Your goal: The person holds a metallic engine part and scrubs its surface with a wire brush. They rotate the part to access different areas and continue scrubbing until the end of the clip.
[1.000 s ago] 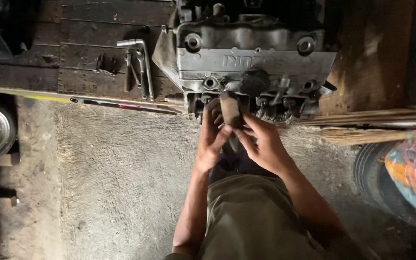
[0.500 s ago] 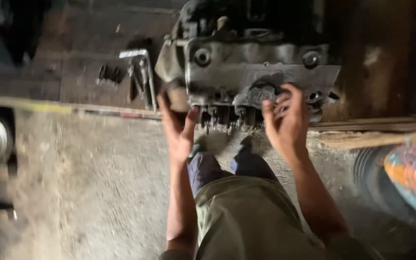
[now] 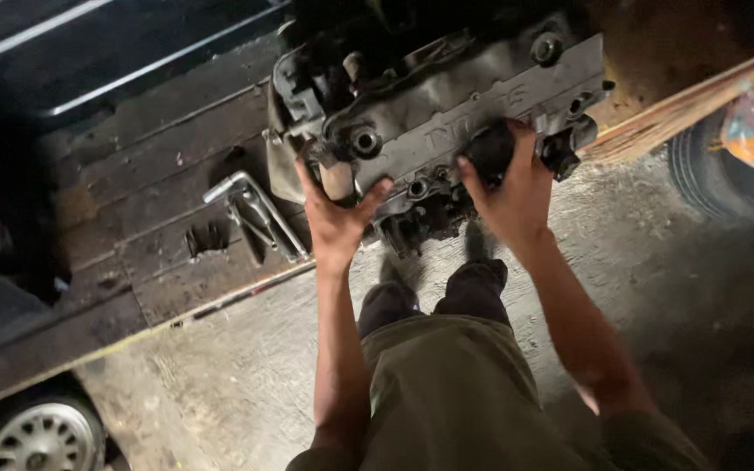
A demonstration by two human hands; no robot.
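A grimy grey cast-metal engine cylinder head (image 3: 447, 113) is seen resting at the edge of a dark, oil-stained wooden platform (image 3: 150, 227), overhanging the pale concrete floor (image 3: 220, 384). The left hand (image 3: 335, 218) is pressed against its lower edge with fingers spread apart; the right hand (image 3: 510, 187) is curled around a black projecting part. A slip could be caused by the oily surfaces — the heavy casting might tip off the edge toward the legs in olive trousers (image 3: 455, 384) directly below. A bent silver wrench (image 3: 255, 209) lies just left, near enough to be knocked off.
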